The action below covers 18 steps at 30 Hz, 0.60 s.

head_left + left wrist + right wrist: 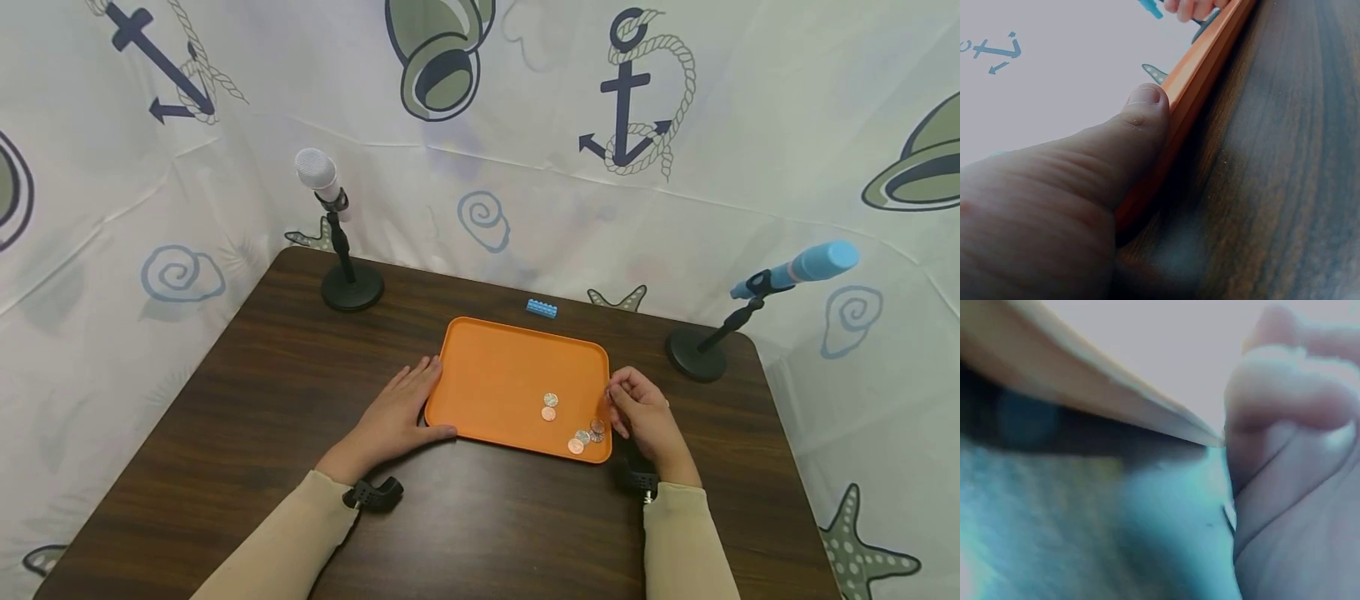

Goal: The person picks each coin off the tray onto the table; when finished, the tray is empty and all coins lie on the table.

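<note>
An orange tray [495, 367] lies on the dark wooden table, with several silver and copper coins [576, 446] near its right end. My left hand [397, 417] rests at the tray's left side with fingers extended. In the left wrist view its thumb [1141, 112] lies along the tray's front rim. At the right rim is my right hand [645, 417], fingers curled, thumb and index finger together pinching what looks like a coin's edge; the small size makes it hard to see. The right wrist view shows its curled fingers [1291, 394] beside the rim, blurred.
Behind the tray sits a blue toy brick [542, 308]. A white microphone [317, 171] on a black stand is at the back left. At the back right, another stand holds a blue microphone [813, 262]. A printed curtain [525, 233] hangs behind the table.
</note>
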{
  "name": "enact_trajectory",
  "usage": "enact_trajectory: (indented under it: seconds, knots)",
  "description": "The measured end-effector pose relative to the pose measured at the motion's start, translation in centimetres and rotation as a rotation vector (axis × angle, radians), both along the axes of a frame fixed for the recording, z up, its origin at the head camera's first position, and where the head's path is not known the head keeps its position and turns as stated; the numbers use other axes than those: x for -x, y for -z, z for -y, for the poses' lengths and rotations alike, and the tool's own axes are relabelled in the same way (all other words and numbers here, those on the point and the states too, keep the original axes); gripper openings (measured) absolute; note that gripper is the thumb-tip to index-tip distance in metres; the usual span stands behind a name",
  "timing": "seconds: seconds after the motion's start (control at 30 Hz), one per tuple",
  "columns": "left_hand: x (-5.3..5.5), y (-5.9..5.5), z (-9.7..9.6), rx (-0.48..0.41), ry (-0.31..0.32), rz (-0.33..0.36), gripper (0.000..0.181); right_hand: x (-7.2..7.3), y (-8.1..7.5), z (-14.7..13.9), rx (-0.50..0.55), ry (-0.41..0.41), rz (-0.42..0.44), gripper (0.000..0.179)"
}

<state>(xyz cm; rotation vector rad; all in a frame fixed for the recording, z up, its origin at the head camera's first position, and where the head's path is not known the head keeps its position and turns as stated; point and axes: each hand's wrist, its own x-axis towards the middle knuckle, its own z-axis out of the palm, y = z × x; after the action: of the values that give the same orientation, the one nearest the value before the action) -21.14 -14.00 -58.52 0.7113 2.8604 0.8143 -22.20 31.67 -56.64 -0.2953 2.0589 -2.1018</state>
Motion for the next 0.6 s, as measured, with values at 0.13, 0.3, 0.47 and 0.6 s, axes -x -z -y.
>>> enact_trajectory:
  seconds: [0.13,0.3,0.47,0.6]
  knots:
    - [0.0,0.0,0.1,-0.002,0.005,0.0,0.119,-0.5,-0.1,-2.1,0.276,0.053,-0.081,0.015]
    - [0.0,0.1,0.1,0.005,0.004,0.002,0.118,-1.4,0.1,-6.1,0.252,0.316,-0.102,0.015]
    - [0.0,0.0,0.1,-0.001,0.003,0.009,0.118,-2.0,0.4,-9.1,-0.122,0.661,0.017,0.021]
    - [-0.1,-0.1,0.0,-0.008,0.0,0.006,0.119,-2.2,0.1,-10.3,-0.351,0.782,0.096,0.023]
